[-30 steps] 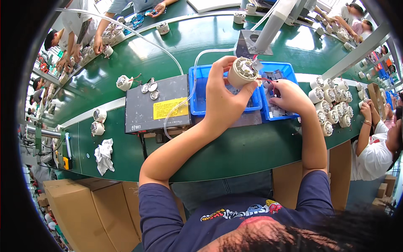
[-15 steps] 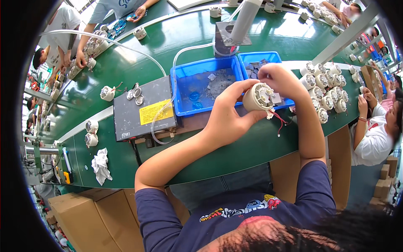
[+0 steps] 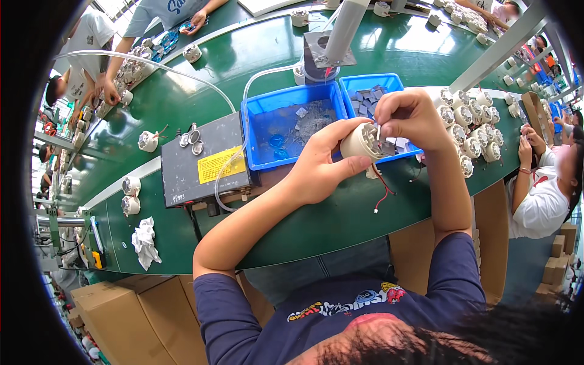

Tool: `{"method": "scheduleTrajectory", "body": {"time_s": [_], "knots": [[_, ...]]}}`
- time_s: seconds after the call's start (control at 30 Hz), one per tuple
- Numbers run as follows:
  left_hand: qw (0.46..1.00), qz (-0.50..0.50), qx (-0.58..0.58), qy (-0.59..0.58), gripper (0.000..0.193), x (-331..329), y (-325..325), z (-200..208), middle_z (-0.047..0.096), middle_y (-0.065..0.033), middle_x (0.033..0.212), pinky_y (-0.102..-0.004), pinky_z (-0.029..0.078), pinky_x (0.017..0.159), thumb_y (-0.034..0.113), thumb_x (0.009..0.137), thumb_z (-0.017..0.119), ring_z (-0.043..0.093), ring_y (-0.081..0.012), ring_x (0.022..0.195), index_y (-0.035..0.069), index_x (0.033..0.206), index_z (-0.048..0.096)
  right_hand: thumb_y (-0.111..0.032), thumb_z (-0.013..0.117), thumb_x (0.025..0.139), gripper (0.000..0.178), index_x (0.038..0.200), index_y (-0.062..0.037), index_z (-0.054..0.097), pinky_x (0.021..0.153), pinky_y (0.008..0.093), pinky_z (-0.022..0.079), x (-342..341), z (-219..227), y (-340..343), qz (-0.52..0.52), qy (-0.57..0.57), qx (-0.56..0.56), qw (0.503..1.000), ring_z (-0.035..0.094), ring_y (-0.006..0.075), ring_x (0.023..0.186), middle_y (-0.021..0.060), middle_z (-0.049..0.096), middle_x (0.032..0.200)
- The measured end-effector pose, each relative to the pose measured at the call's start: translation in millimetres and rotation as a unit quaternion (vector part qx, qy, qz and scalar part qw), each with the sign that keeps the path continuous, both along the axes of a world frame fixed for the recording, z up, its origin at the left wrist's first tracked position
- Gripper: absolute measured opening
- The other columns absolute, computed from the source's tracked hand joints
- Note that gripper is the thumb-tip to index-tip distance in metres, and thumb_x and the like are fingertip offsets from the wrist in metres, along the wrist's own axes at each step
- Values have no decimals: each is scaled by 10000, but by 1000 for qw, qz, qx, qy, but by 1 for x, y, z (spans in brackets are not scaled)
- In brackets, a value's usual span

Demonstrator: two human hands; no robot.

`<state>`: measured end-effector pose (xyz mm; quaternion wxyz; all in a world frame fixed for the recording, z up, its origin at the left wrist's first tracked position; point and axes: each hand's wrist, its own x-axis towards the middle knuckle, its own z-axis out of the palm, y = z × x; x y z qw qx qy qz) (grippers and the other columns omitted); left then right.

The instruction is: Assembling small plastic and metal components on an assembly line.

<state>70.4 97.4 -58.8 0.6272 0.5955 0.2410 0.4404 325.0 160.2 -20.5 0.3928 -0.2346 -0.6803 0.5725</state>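
Note:
My left hand (image 3: 319,163) is wrapped around a cream-coloured round motor (image 3: 356,143), its open, slotted face turned to the right. Red and dark wires (image 3: 382,182) with a small white plug dangle below it. My right hand (image 3: 417,118) pinches a thin pale piece (image 3: 379,132) against that face, between thumb and forefinger. What the piece is made of I cannot make out. Just behind my hands stands a small blue bin (image 3: 389,79) holding grey square pads (image 3: 368,97). To its left is a larger blue bin (image 3: 261,163) with crumpled clear scraps and blue discs.
A black box (image 3: 182,161) with a yellow label and metal caps sits left of the bins, a clear tube running over it. Several similar motors (image 3: 465,115) are grouped at right. A metal post (image 3: 347,30) rises behind the bins. Other people work around the green table.
My right hand has come down to the motor's face, with a thin piece now visible in its fingers. The motor has shifted slightly left and turned, and its wires hang lower.

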Motion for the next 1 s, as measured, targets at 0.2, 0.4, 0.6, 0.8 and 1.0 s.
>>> {"method": "scheduleTrajectory", "body": {"time_s": [0.2,0.4,0.6,0.8,1.0], "knots": [[1000,4,0,18,642,0,-1,0,675,-144,1333,-378,490,1116,236,951,851,640,-232,1251,-20,1488,611,-14,925,864,162,929,19,781,776,270,569,-6,0,-3,-9,-17,-37,999,695,109,861,47,766,931],[1000,-1,10,15,652,-1,1,-3,672,-142,1347,-385,485,1125,236,948,855,637,-237,1259,-26,1492,607,2,928,842,142,889,14,794,766,283,552,-7,4,-4,2,-21,-33,999,688,122,852,53,756,915],[1000,-6,16,9,647,0,4,-4,667,-142,1366,-386,483,1137,234,968,840,632,-234,1281,-33,1503,595,-9,940,821,124,838,1,818,756,288,508,-6,7,-4,8,-46,13,999,645,131,876,34,708,912],[999,-15,-9,-49,712,-1,4,1,633,-148,1457,-401,494,1178,80,1011,789,625,-223,1342,-52,1618,441,-192,1019,694,704,1289,10,702,859,333,449,-1,-11,9,130,186,2,974,523,172,943,125,581,1269],[997,46,22,-62,698,1,2,7,660,-128,1395,-387,543,1099,43,925,865,659,-211,1277,-16,1544,546,-22,986,768,545,1238,-26,710,772,280,466,-10,-18,3,55,161,133,977,521,113,841,121,594,1260]]}}
